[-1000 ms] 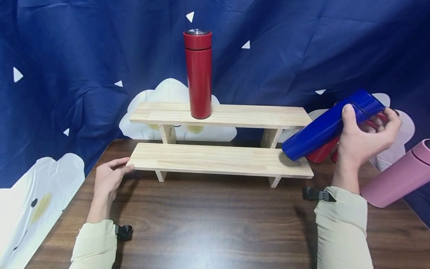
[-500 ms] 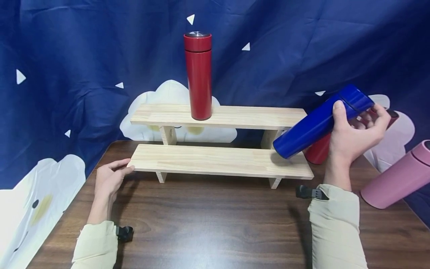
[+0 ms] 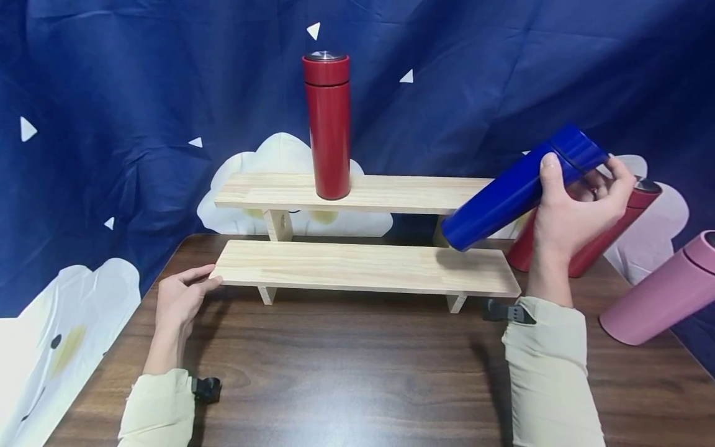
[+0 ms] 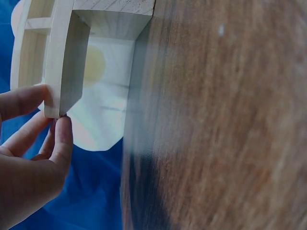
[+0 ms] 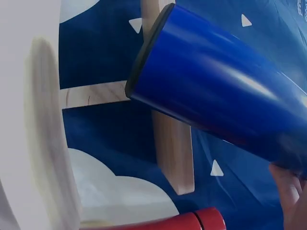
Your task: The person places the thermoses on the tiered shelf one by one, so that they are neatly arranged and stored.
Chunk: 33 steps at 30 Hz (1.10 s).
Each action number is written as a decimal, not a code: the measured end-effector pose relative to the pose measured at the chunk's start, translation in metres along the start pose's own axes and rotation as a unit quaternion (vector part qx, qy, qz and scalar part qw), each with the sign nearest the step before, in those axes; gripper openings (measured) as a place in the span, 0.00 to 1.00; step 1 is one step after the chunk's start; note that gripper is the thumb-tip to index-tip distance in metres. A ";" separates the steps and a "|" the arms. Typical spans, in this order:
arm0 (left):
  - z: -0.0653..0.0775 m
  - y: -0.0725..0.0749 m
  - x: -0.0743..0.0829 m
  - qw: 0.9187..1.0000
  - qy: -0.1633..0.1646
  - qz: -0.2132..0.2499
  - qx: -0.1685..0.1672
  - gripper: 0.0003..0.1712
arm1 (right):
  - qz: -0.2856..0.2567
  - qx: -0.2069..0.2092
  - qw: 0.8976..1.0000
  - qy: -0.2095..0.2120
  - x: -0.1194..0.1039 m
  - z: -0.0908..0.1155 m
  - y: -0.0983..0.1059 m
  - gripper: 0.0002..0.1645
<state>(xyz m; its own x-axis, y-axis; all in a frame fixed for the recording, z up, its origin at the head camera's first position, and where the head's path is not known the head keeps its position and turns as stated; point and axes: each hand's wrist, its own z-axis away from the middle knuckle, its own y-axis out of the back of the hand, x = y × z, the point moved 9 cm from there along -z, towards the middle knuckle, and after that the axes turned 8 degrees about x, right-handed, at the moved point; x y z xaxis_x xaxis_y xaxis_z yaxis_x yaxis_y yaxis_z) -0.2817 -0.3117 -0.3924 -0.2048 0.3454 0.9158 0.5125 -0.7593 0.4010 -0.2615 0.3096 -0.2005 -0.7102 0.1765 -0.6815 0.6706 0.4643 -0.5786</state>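
Note:
A two-tier wooden shelf [image 3: 357, 264] stands on the table. At its lower left end, my left hand [image 3: 181, 298] pinches the board's corner between thumb and fingers; the left wrist view shows the fingertips [image 4: 62, 132] against the board's end. My right hand [image 3: 581, 214] grips a blue thermos [image 3: 514, 186] near its lid end. The thermos is tilted, base down to the left, and hangs above the lower board's right part, apart from it. In the right wrist view the dark base of the blue thermos [image 5: 206, 81] faces the shelf. A red thermos [image 3: 329, 130] stands upright on the upper board.
Behind the right hand, two more red thermoses [image 3: 609, 239] stand on the table, partly hidden. A pink thermos [image 3: 653, 295] stands farther right. A dark blue curtain [image 3: 139, 81] with white patterns hangs behind the brown wooden table [image 3: 346, 372].
My right hand has carried the blue thermos left and slightly up, over the shelf's right part. More of the red thermoses behind it shows. My left hand has stayed at the shelf's corner.

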 end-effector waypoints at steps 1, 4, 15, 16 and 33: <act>0.000 0.000 0.000 1.000 -0.002 0.001 0.001 0.26 | 0.003 -0.001 1.000 0.000 0.002 0.000 -0.001 0.34; 0.000 0.001 0.002 1.000 -0.006 0.001 0.002 0.26 | 0.016 -0.008 1.000 0.002 0.006 0.002 -0.005 0.35; 0.000 0.002 0.000 1.000 -0.002 -0.005 -0.003 0.26 | -0.011 -0.033 0.999 -0.040 -0.004 0.025 -0.026 0.34; 0.000 0.002 0.000 1.000 -0.003 -0.005 -0.003 0.26 | -0.017 -0.037 0.998 -0.044 -0.005 0.026 -0.029 0.33; -0.001 0.001 0.004 1.000 -0.012 -0.004 0.000 0.26 | -0.103 -0.067 0.990 -0.066 -0.005 0.028 -0.071 0.33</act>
<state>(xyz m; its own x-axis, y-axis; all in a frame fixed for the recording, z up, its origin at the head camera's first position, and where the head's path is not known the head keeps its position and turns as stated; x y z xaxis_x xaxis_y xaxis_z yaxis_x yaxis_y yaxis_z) -0.2823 -0.3120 -0.3884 -0.1888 0.3640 0.9120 0.5118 -0.7562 0.4078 -0.2996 0.2516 -0.1690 -0.7886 -0.0440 -0.6134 0.4743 0.5913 -0.6522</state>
